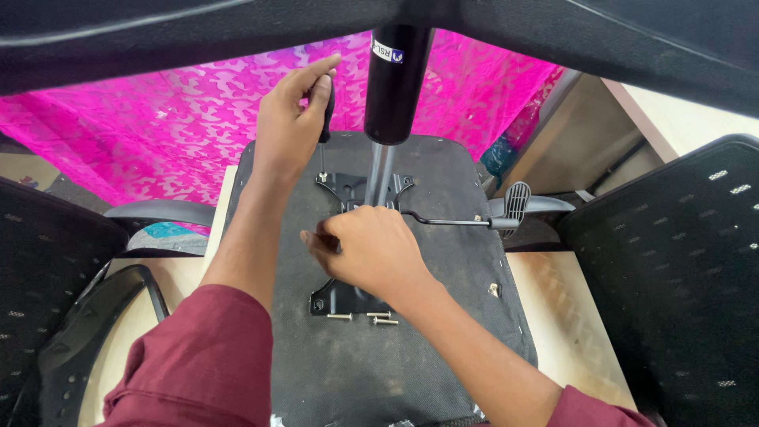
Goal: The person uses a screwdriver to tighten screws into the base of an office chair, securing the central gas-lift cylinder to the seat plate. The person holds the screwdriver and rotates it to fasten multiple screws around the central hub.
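Your left hand [292, 126] is closed around the black handle of a screwdriver [326, 119], held upright with its tip in a screw at the far left corner of the black metal mounting plate [348, 188]. That plate lies on the upturned black fabric chair seat [395, 348]. Your right hand [371, 253] presses down on the plate, fingers curled together, beside the grey gas-lift column [379, 170]. Three loose silver screws [368, 318] lie just below the plate's near edge.

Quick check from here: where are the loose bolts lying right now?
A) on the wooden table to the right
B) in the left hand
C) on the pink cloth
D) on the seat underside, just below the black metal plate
D: the loose bolts lie on the dark seat underside, just below the lower edge of the black metal plate.
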